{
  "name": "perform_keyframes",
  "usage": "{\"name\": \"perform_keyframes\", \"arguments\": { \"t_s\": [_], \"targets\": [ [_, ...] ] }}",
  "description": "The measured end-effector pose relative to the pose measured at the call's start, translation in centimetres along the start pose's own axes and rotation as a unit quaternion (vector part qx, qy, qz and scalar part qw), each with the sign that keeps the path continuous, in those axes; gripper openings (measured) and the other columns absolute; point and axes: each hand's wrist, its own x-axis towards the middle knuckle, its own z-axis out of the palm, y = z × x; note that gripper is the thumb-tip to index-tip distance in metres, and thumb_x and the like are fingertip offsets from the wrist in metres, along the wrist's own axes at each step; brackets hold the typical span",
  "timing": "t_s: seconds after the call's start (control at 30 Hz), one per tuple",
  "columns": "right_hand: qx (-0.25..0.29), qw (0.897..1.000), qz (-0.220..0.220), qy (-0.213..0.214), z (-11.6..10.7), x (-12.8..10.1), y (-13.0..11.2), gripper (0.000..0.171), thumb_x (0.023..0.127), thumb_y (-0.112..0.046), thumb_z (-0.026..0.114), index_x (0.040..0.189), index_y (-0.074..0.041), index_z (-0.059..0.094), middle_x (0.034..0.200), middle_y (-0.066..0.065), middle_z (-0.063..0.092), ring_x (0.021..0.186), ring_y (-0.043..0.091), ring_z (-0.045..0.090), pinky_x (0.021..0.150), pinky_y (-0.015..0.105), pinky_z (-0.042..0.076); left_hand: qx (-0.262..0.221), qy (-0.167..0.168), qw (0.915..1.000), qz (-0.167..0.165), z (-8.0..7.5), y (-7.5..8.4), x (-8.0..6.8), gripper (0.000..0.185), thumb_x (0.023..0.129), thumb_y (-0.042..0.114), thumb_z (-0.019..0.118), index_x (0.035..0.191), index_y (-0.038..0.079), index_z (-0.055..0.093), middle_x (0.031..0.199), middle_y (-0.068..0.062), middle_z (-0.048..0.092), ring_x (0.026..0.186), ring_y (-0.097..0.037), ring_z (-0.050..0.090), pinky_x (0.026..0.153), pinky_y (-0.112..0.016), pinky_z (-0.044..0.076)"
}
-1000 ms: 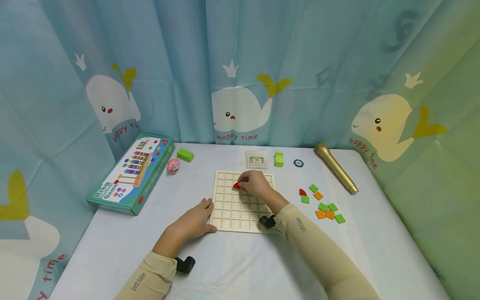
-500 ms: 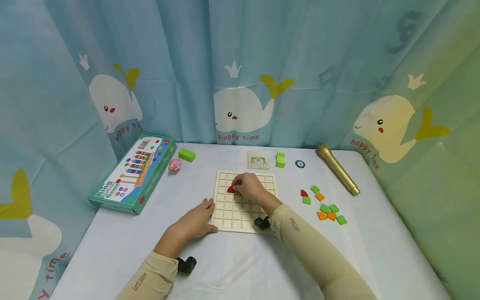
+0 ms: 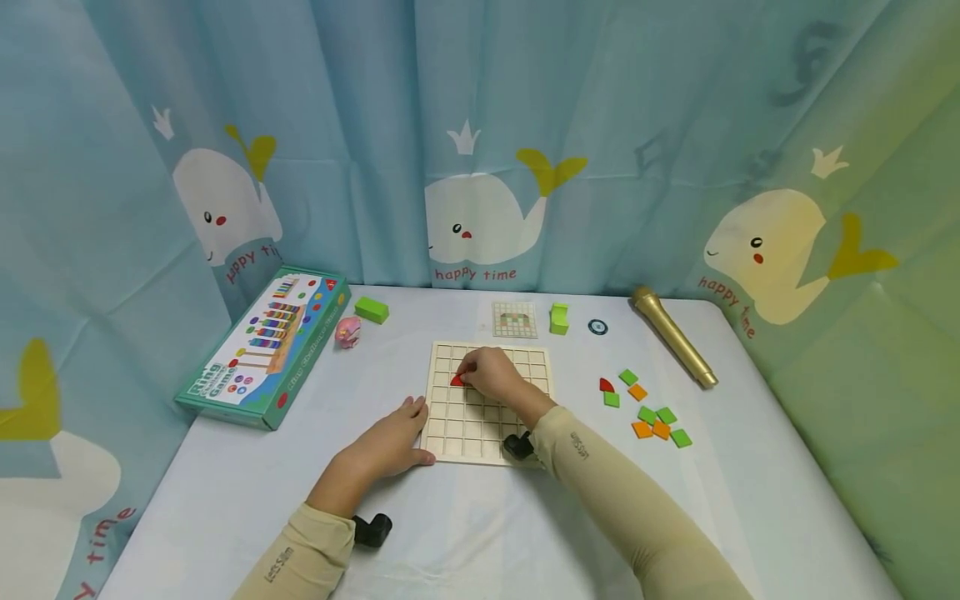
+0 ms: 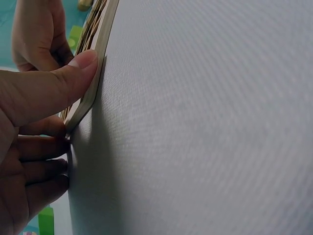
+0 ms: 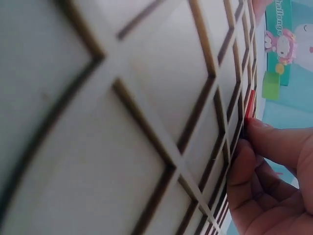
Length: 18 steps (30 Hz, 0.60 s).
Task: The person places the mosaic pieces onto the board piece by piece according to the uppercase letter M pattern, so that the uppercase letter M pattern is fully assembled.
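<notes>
On the wooden grid board (image 3: 480, 417), second row, left of centre, lies a red piece (image 3: 455, 381), pinched at its edge by right hand (image 3: 489, 372) fingertips (image 5: 254, 132). Left hand (image 3: 390, 440) lies flat, fingers straight, thumb (image 4: 73, 73) pressed against the board's near-left edge. Board rests on the pale worktop (image 3: 465, 533). Loose green, orange and red tiles (image 3: 645, 408) scattered well right of board. Pattern card (image 3: 514, 319) just behind board; game box (image 3: 266, 343) far left.

Green game box (image 3: 264, 345) left; gold microphone (image 3: 672, 337) right.
</notes>
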Motion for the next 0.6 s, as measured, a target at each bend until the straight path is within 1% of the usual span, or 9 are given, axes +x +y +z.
{"name": "perform_keyframes", "arguments": {
  "t_s": [0.17, 0.33, 0.43, 0.6],
  "targets": [
    [0.013, 1.0, -0.009, 0.002, 0.1, 0.1, 0.1, 0.005, 0.092, -0.009, 0.073, 0.091, -0.011, 0.078, 0.088, 0.0, 0.071, 0.083, 0.015, 0.064, 0.079, 0.034, 0.053, 0.001, 0.0, 1.0, -0.004, -0.1, 0.0, 0.0, 0.083, 0.089, 0.036, 0.077, 0.149, -0.01, 0.04, 0.159, -0.022, 0.033, 0.149, -0.037, 0.026, 0.117, -0.046, 0.029],
    [0.026, 1.0, -0.005, -0.008, -0.2, -0.3, 0.3, 0.009, 0.095, -0.01, 0.071, 0.102, -0.01, 0.077, 0.089, 0.001, 0.069, 0.081, 0.015, 0.061, 0.075, 0.033, 0.052, -0.004, -0.001, 1.0, -0.003, -0.1, 0.0, 0.0, 0.084, 0.089, 0.035, 0.077, 0.149, -0.01, 0.04, 0.159, -0.022, 0.033, 0.149, -0.038, 0.025, 0.117, -0.047, 0.029],
    [0.033, 0.999, -0.004, -0.008, -0.6, -0.7, 0.6, 0.011, 0.096, -0.01, 0.07, 0.105, -0.009, 0.076, 0.091, 0.001, 0.07, 0.082, 0.015, 0.061, 0.075, 0.033, 0.051, -0.007, -0.002, 1.0, -0.003, -0.1, 0.1, -0.1, 0.084, 0.089, 0.035, 0.078, 0.148, -0.01, 0.04, 0.159, -0.022, 0.033, 0.148, -0.038, 0.026, 0.117, -0.047, 0.029],
    [0.033, 0.999, -0.021, 0.007, -1.6, -1.6, 1.2, 0.012, 0.096, -0.008, 0.07, 0.105, -0.006, 0.076, 0.099, 0.004, 0.072, 0.09, 0.019, 0.065, 0.079, 0.034, 0.053, -0.006, -0.004, 0.9999, -0.009, -0.1, 0.3, -0.1, 0.084, 0.088, 0.035, 0.078, 0.149, -0.01, 0.04, 0.159, -0.021, 0.033, 0.149, -0.038, 0.026, 0.117, -0.047, 0.029]
  ]
}}
